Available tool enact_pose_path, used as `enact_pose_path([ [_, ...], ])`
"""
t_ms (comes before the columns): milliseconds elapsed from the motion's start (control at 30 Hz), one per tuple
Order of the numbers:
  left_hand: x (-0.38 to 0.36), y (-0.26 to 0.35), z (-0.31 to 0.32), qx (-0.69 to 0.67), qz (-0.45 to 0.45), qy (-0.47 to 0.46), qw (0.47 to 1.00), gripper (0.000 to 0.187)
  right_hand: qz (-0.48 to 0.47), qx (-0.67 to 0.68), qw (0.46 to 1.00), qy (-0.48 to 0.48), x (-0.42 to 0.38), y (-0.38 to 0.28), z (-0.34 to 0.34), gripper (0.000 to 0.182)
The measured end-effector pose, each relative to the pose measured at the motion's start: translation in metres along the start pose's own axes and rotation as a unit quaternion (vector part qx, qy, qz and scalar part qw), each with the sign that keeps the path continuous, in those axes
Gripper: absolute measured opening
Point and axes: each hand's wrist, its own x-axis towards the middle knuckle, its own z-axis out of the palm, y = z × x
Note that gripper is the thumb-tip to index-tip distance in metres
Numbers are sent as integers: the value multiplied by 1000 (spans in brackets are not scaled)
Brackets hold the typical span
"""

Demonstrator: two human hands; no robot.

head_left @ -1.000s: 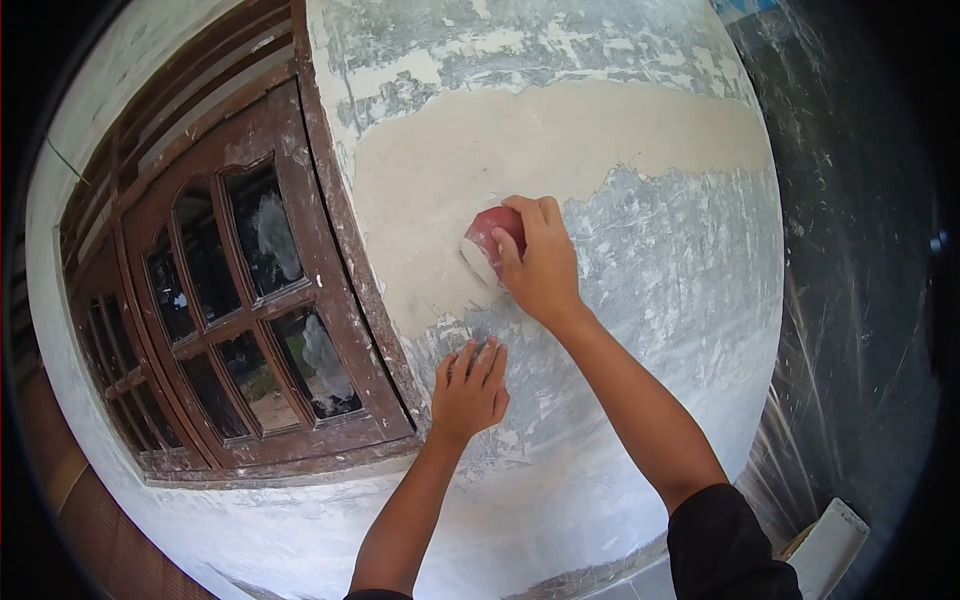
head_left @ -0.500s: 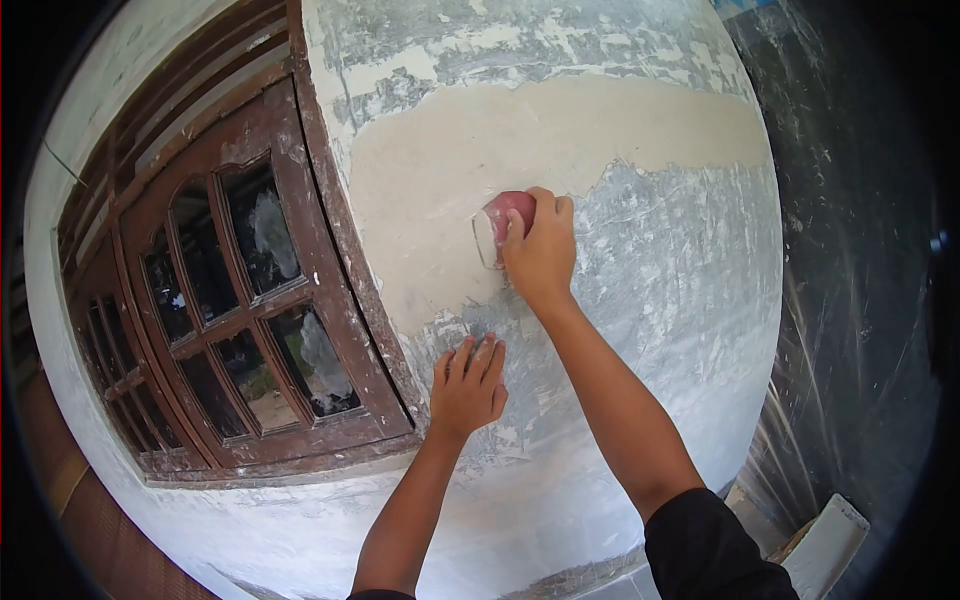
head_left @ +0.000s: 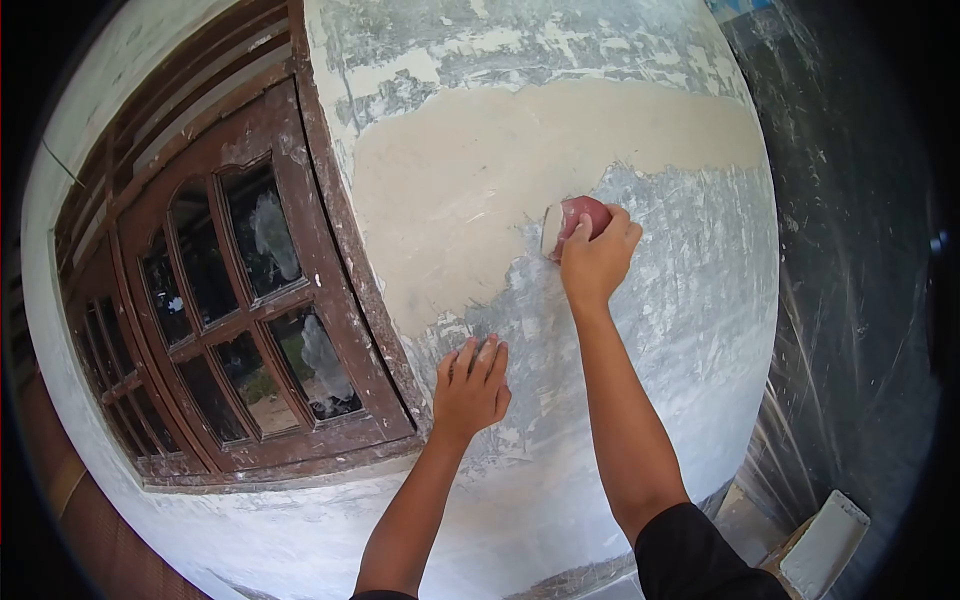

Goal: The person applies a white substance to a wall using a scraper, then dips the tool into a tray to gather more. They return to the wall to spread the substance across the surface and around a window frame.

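My right hand [head_left: 597,258] grips a putty scraper with a rounded red handle [head_left: 584,213] and a pale, putty-smeared blade [head_left: 551,231]. The blade meets the wall at the right border of a smooth beige putty patch [head_left: 450,190]. Below and to the left, my left hand [head_left: 470,390] rests on the rough grey wall with its fingers stretched upward, holding nothing. Grey, scraped wall surface [head_left: 690,260] with white streaks lies right of the scraper.
A brown wooden window [head_left: 260,310] with glass panes and a paint-spotted frame stands left of my left hand. On the right hangs a dark sheet-like surface [head_left: 850,250]. At the lower right is a white-smeared, box-like object [head_left: 825,545].
My right hand has moved right and slightly down with the scraper, from over the beige patch to its border. My left hand has stayed almost in place.
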Motion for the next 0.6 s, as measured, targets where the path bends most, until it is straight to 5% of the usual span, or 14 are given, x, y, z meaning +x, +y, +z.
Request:
enact_pose_path([
  [67, -1, -1, 0, 1, 0, -1, 1000, 49, -9, 36, 999, 28, -1, -1, -5, 34],
  [200, 0, -1, -1, -2, 0, -3, 1000, 48, -118, 110, 983, -89, -23, -33, 24, 36],
  [300, 0, -1, -1, -2, 0, -4, 1000, 47, -109, 64, 983, -132, -20, -26, 26, 35],
  [367, 1, -1, -1, -4, 0, -1, 1000, 47, 33, -20, 999, -22, -1, -5, 14, 34],
  [400, 1, 0, 1, -2, -1, 3, 1000, 47, 31, -19, 999, -22, 2, -4, 9, 34],
  [467, 0, -1, 0, -1, -1, 4, 1000, 47, -18, -4, 999, 37, 2, -6, -2, 34],
  [600, 2, 0, -1, -3, -2, 5, 1000, 46, -144, 60, 984, -85, -20, -27, 21, 36],
])
